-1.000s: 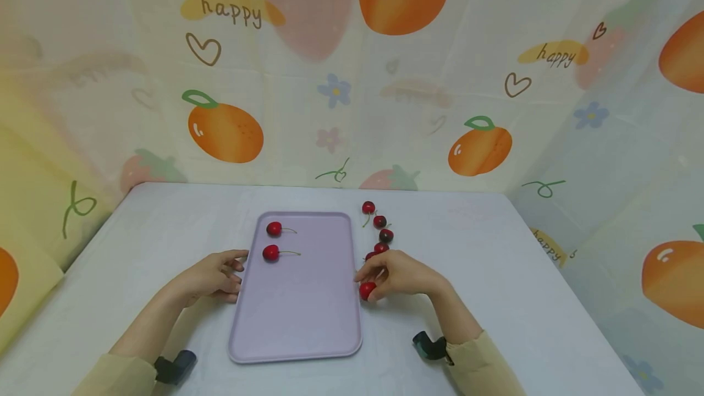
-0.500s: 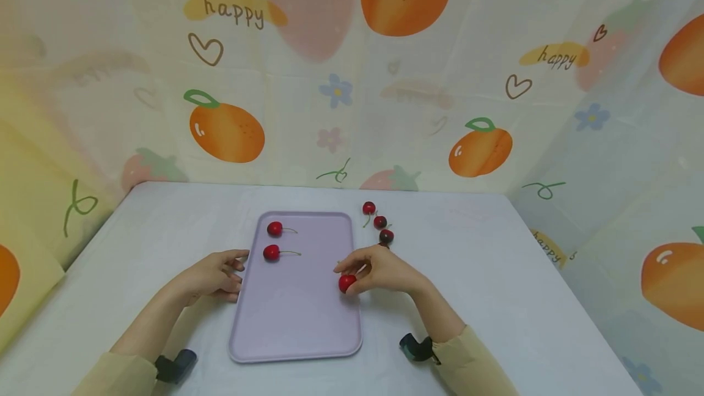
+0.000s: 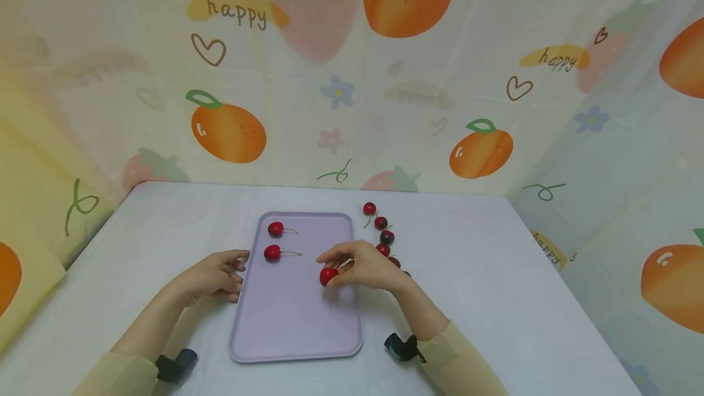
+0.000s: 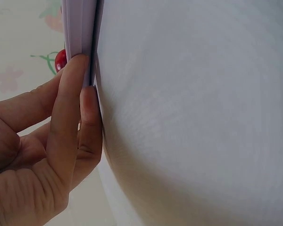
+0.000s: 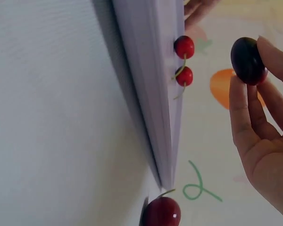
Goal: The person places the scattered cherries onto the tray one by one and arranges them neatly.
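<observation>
My right hand (image 3: 365,266) pinches a cherry (image 3: 328,277) between thumb and fingers, above the right half of the lilac tray (image 3: 291,329). In the right wrist view this cherry (image 5: 247,61) looks dark and its stem is hidden. Two red cherries, an upper one (image 3: 275,229) and a lower one (image 3: 272,253), lie in the tray's far left part, stems pointing right. At the tray's left edge rests my left hand (image 3: 211,277), its fingers loosely bent. The left wrist view shows a fingertip (image 4: 78,63) touching the tray's outer rim (image 4: 79,28).
Right of the tray, several more cherries (image 3: 387,237) form a rough line on the white tabletop (image 3: 484,298), partly covered by my right hand. A fruit-printed cloth (image 3: 308,164) hangs behind the table. Dark wrist cameras (image 3: 401,347) sit by both sleeves.
My right hand has lifted the cherry from beside the tray's right edge and carried it left over the tray. Cherries it had covered now show. My left hand stays put.
</observation>
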The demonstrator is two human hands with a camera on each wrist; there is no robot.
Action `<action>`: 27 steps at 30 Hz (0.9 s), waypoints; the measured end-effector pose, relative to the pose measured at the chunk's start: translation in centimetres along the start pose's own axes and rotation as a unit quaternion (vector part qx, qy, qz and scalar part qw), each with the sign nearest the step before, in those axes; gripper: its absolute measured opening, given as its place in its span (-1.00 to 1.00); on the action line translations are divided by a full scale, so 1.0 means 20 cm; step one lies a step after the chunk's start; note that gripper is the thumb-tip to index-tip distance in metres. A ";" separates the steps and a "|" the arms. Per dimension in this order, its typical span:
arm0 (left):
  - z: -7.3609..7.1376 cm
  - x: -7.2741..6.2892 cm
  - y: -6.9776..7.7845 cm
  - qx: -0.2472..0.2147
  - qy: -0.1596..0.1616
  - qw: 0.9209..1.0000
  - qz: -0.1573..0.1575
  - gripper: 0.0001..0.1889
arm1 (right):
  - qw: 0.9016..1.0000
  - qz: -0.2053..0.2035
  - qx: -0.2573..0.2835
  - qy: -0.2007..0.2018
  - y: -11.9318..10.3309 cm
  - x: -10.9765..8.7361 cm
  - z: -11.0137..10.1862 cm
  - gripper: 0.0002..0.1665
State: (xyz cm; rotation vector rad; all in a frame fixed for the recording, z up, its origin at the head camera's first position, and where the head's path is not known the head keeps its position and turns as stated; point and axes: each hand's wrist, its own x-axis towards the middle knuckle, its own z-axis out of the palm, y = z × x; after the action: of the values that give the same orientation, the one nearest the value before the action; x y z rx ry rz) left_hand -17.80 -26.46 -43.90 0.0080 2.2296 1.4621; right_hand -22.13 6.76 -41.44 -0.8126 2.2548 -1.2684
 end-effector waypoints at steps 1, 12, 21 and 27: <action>0.00 0.00 0.00 0.000 -0.001 1.000 0.000 -0.16 | 1.000 0.000 -0.002 0.007 0.00 0.01 0.00 -0.50; 0.00 0.00 0.01 0.001 -0.001 1.000 -0.001 -0.16 | 0.998 -0.005 -0.027 0.048 -0.07 0.13 0.11 -0.53; 0.00 -0.01 0.01 0.007 0.002 1.000 -0.002 -0.17 | 0.999 0.001 -0.015 0.048 -0.13 0.22 0.17 -0.40; 0.00 0.00 0.01 0.004 0.005 1.000 -0.005 -0.17 | 0.999 0.003 0.018 0.038 -0.12 0.26 0.21 -0.22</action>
State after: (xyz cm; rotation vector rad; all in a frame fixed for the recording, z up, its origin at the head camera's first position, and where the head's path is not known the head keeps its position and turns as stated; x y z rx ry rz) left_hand -17.79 -26.34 -43.76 -0.0085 2.2393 1.4508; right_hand -22.68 -0.21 -41.71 -0.7576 2.2844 -1.3536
